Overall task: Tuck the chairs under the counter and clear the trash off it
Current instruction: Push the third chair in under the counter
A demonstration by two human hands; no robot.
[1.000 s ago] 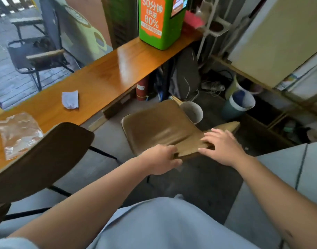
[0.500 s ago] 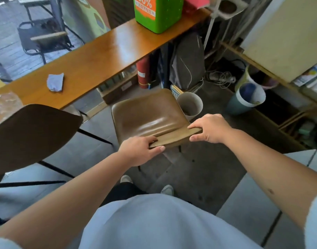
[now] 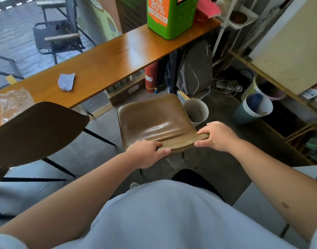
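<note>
A brown leather chair (image 3: 150, 121) stands on the floor just short of the wooden counter (image 3: 107, 63). My left hand (image 3: 146, 152) and my right hand (image 3: 217, 136) both grip the top edge of its backrest. A second, darker chair (image 3: 35, 130) stands at the left, its back overlapping the counter's near edge. On the counter lie a crumpled pale blue paper (image 3: 66, 81) and a clear plastic wrapper (image 3: 12, 103).
A green box with an orange label (image 3: 169, 15) stands at the counter's far end. Under and beside the counter are a red extinguisher (image 3: 151, 77), a dark bag (image 3: 195, 69), a grey bin (image 3: 196, 112) and a teal bin (image 3: 253, 108). Shelving runs along the right.
The brown chair has turned from angled to square with the counter and moved toward it. Both hands shifted along the backrest and closed on its top edge.
</note>
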